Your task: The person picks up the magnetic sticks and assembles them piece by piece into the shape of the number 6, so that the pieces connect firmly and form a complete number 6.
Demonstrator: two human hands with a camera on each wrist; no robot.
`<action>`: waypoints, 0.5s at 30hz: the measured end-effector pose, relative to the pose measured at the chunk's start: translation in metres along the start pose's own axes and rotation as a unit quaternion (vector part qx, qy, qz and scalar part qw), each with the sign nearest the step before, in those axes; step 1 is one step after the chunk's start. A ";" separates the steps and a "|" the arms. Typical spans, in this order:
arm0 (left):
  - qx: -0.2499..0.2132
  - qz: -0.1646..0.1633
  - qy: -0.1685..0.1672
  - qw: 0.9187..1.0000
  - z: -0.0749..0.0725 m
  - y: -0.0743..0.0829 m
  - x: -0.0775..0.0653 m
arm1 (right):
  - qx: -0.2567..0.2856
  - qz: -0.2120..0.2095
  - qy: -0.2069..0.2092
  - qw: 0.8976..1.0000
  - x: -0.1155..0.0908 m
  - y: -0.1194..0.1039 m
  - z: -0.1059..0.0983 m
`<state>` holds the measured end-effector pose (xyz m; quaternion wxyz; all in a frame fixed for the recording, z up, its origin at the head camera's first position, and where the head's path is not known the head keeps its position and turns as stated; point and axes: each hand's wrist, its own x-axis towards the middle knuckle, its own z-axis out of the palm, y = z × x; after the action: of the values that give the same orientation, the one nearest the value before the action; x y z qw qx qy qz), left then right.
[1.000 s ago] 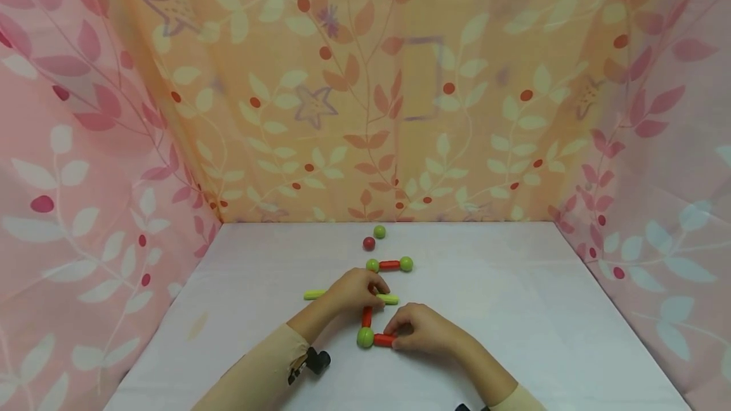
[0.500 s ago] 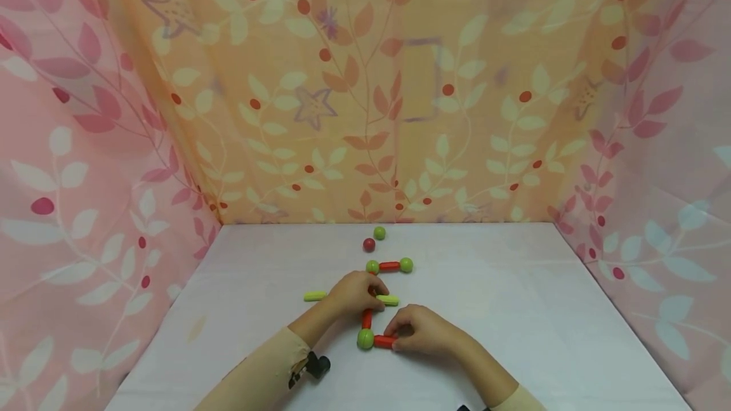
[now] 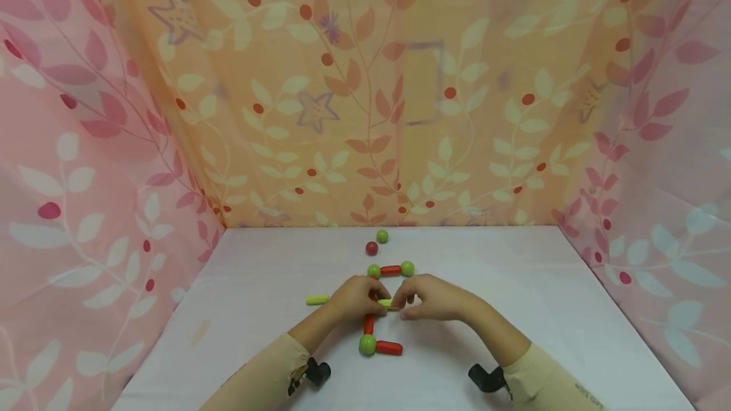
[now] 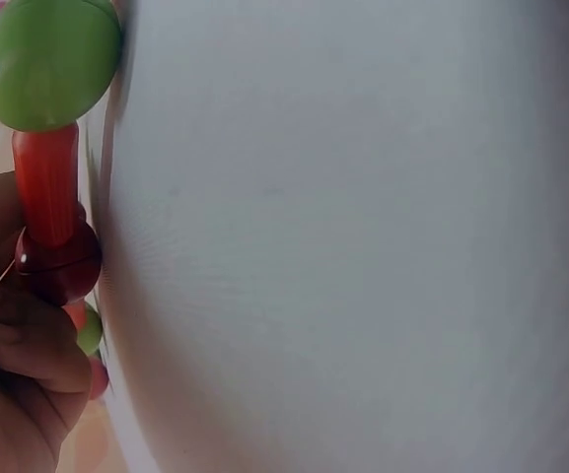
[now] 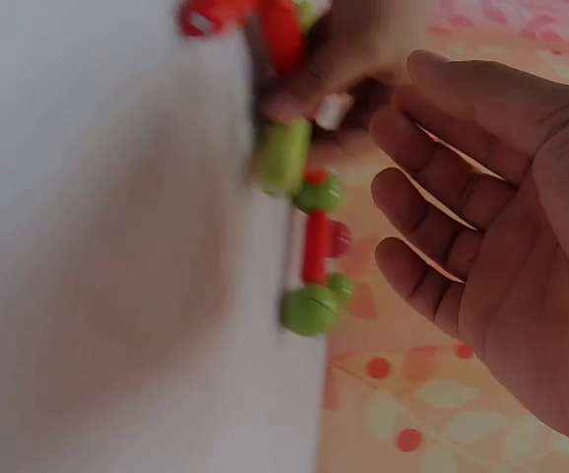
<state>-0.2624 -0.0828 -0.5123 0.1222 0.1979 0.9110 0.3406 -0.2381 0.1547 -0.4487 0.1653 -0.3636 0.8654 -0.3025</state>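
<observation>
A chain of toy sticks and balls lies on the white table. My left hand [image 3: 355, 297] grips its middle, with a dark red ball [image 4: 59, 264] between the fingers in the left wrist view. From there a red stick [image 3: 368, 324] leads to a near green ball [image 3: 368, 344], which bears another red stick [image 3: 389, 348]. Yellow-green sticks [image 3: 317, 300] show on both sides of the left hand. My right hand [image 3: 438, 298] hovers by the right-hand yellow-green stick [image 5: 286, 158], fingers spread and holding nothing; in the right wrist view a gap shows between them.
Farther back, a green ball [image 3: 374, 270], a red stick [image 3: 391, 270] and another green ball [image 3: 407, 267] form a row. Beyond lie a loose red ball [image 3: 372, 248] and a loose green ball [image 3: 382, 236]. Patterned cloth walls [image 3: 274, 144] enclose the table's back and sides.
My right hand has let go of the near red stick and moved away from me, up to the right-hand yellow-green stick. The left hand keeps its hold at the middle.
</observation>
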 end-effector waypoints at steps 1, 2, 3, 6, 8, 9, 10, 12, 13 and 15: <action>-0.002 -0.002 -0.001 1.000 0.000 0.000 0.000 | -0.008 -0.004 0.004 1.000 0.004 -0.002 -0.010; -0.003 -0.004 -0.001 1.000 0.000 -0.001 -0.001 | -0.017 -0.008 0.009 1.000 0.008 -0.004 -0.021; -0.003 -0.007 -0.002 1.000 0.000 -0.001 -0.001 | -0.028 -0.012 0.016 0.999 0.013 -0.006 -0.031; -0.006 -0.011 -0.003 1.000 -0.001 -0.002 -0.002 | -0.093 -0.032 0.044 0.994 0.031 -0.008 -0.058; -0.008 -0.010 -0.003 1.000 -0.001 -0.003 -0.003 | -0.137 -0.042 0.061 0.988 0.045 -0.008 -0.072; -0.009 -0.010 -0.004 1.000 -0.001 -0.003 -0.003 | -0.152 -0.045 0.067 0.985 0.053 -0.007 -0.077; -0.012 -0.009 -0.004 1.000 -0.001 -0.003 -0.003 | -0.160 -0.047 0.072 0.983 0.060 -0.006 -0.082; -0.014 -0.005 -0.005 1.000 -0.001 -0.003 -0.004 | -0.149 -0.050 0.077 0.985 0.076 -0.003 -0.088; -0.016 -0.003 -0.006 1.000 -0.001 -0.003 -0.004 | -0.135 -0.044 0.077 0.987 0.083 -0.001 -0.089; -0.017 0.002 -0.005 1.000 0.000 -0.003 -0.003 | -0.099 -0.039 0.080 0.991 0.096 0.005 -0.090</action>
<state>-0.2603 -0.0865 -0.5143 0.1296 0.1996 0.9041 0.3548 -0.3520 0.1235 -0.3900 0.0467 -0.3862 0.8866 -0.2502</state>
